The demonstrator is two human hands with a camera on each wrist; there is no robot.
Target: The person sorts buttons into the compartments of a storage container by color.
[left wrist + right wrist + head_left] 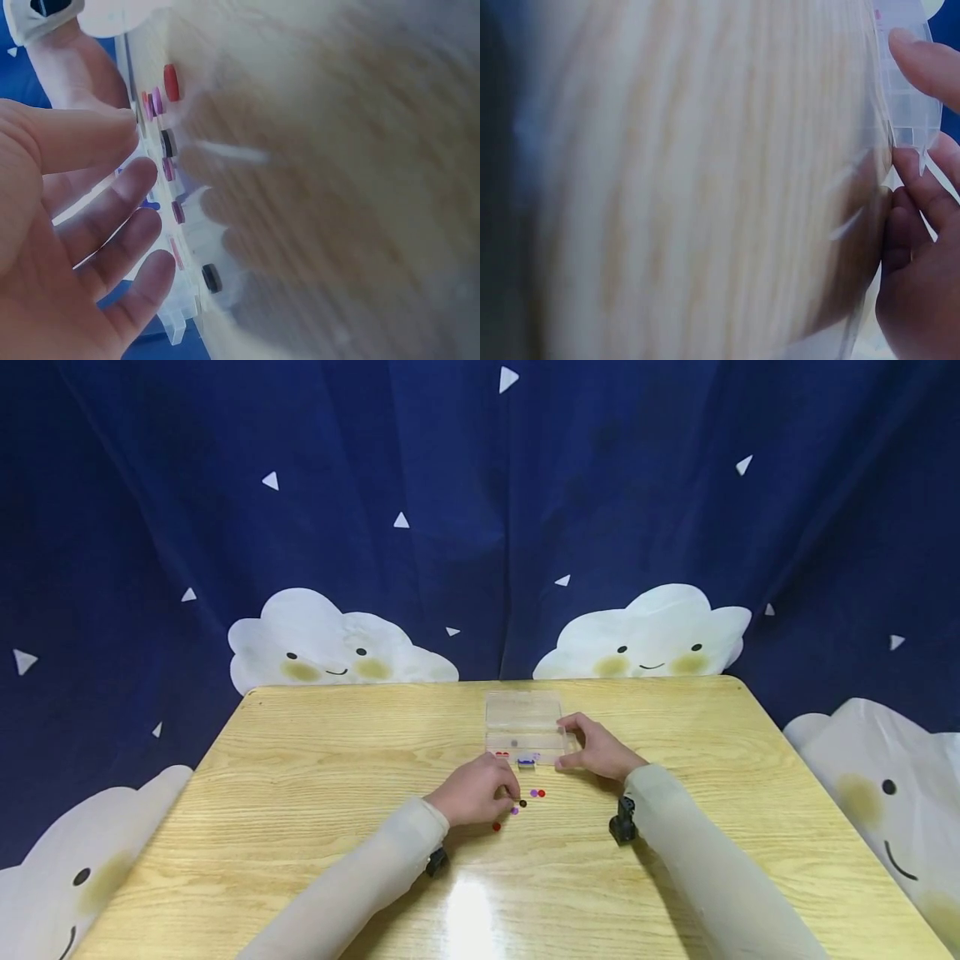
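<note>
A clear plastic box point(525, 742) with its lid raised stands toward the back of the table, with red and purple pieces in its near part. My right hand point(600, 752) grips its right end, with the thumb nearer me and fingers farther back. In front of the box my left hand point(476, 789) bends over small flat round discs, its thumb near the index finger; whether they pinch a disc is hidden. By its fingertips lie a dark disc point(522, 803) and a purple disc point(514, 811). A red disc point(497, 827) lies nearer me.
Another red disc point(542, 793) and a purple one lie together to the right of the left hand. A small blue and white piece point(527, 763) is at the box's front edge. The wooden table point(337, 752) ends at a dark blue curtain point(465, 485).
</note>
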